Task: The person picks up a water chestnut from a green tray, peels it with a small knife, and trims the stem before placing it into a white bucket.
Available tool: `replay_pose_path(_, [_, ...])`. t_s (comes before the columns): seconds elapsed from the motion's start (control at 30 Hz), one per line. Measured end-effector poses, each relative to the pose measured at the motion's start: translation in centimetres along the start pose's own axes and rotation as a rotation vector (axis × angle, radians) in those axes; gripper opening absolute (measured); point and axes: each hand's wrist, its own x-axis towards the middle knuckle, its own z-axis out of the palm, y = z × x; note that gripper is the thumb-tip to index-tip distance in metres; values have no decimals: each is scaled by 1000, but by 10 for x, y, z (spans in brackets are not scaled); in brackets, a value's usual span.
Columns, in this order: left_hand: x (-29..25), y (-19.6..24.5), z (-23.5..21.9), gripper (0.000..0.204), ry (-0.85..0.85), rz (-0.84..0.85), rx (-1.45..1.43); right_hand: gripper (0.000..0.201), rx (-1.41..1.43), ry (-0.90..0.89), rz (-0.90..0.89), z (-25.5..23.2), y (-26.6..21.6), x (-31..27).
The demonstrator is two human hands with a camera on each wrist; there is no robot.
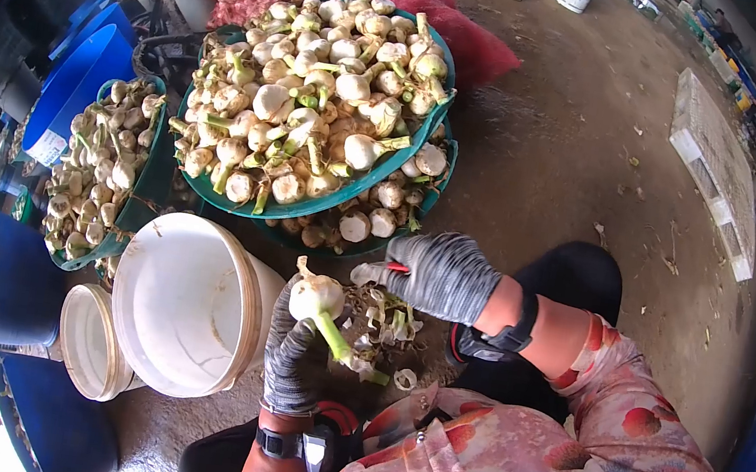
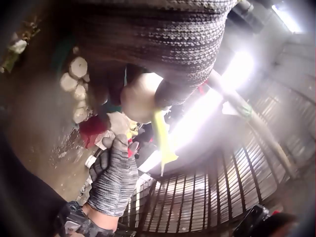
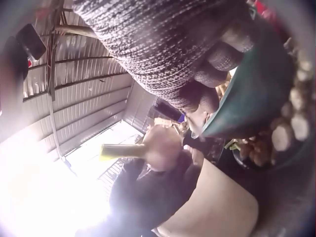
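Observation:
A pale garlic bulb (image 1: 316,297) with a green stem is gripped in the gloved left hand (image 1: 291,359), its stem slanting down to the right. Just up and right of it, the gloved right hand (image 1: 446,275) pinches a small red-handled tool (image 1: 397,267) and a whitish scrap of peel (image 1: 370,274). The two hands are apart. In the left wrist view the bulb (image 2: 142,98) sits in the left fingers, stem hanging down; the right wrist view shows the same bulb (image 3: 163,148) held. The tool's blade cannot be made out.
A green basin (image 1: 280,208) heaped with garlic bulbs stands ahead, above another one. White buckets (image 1: 241,304) are at the left, beside blue tubs (image 1: 19,282) and another garlic basin. Peel scraps (image 1: 381,319) lie between the hands. A white pallet (image 1: 710,176) lies at the right.

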Motion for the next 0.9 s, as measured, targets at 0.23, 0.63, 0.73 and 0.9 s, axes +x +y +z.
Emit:
replay_pose_path(0.23, [0,-9,1,58,14,142,343,32,236,232,-227,14,-14,-7])
replay_pose_path(0.63, [-5,-7,-2,58,-18,132,473,21,298,167,-202,29,-18,-1])
replay_pose_path(0.73, [-5,-4,1,69,-44,151,336,23,432,217,-55,34,-8,8])
replay_pose_path(0.9, [-11,6,-6,77,6,66,70,21,90,64,-4,25,6,12])
